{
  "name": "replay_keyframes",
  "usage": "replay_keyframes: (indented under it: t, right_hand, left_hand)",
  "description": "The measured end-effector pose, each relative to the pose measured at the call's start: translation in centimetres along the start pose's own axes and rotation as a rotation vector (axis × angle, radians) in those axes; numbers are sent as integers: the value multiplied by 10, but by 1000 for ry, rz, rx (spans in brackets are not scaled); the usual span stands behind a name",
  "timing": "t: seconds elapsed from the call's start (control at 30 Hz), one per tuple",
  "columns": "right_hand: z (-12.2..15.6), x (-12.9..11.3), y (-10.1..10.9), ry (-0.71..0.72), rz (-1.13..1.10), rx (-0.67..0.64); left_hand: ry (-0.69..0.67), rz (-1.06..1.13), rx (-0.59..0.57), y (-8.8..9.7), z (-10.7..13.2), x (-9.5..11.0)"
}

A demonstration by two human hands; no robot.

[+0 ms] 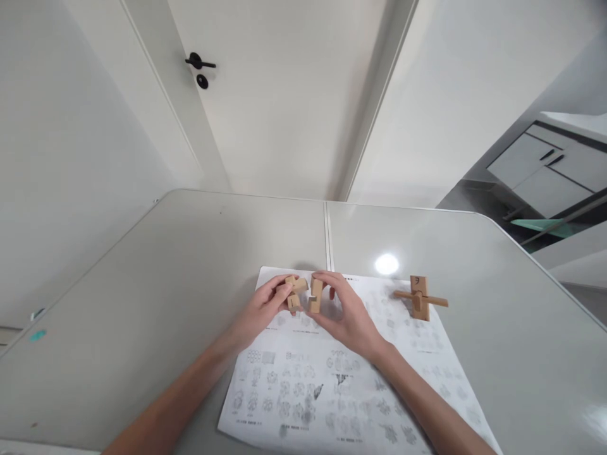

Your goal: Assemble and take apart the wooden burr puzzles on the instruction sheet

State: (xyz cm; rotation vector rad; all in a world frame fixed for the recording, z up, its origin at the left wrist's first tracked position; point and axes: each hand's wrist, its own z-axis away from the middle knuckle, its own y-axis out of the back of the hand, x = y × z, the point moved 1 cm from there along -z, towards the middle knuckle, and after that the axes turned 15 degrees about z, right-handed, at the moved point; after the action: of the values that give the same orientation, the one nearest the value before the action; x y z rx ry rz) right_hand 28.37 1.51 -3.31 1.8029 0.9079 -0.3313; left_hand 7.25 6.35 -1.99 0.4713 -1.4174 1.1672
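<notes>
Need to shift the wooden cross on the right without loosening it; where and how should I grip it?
I'd pinch the cross by its marked far end, thumb and finger on its side edges, coming from above. That end is broad and clear of the thin crossbar, which juts out on both sides. The right hand is nearest but holds a block.

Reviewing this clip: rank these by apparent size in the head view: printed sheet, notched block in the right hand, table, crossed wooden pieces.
1. Table
2. Printed sheet
3. Crossed wooden pieces
4. Notched block, though the right hand partly covers it.
</notes>
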Motion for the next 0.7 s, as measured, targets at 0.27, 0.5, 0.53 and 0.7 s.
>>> replay_keyframes:
  t: [0.27, 0.5, 0.53, 0.7]
  right_hand:
    - [2, -8, 0, 181, 162, 68]
    - [2, -8, 2, 246, 210, 54]
    - [2, -8, 2, 252, 223, 52]
    - [5, -9, 0, 256, 286, 46]
  left_hand:
    - [77, -61, -102, -6, 7, 1]
    - [70, -93, -102, -9, 5, -1]
    - [69, -100, -98, -10, 5, 0]
    - [60, -123, -116, -13, 7, 3]
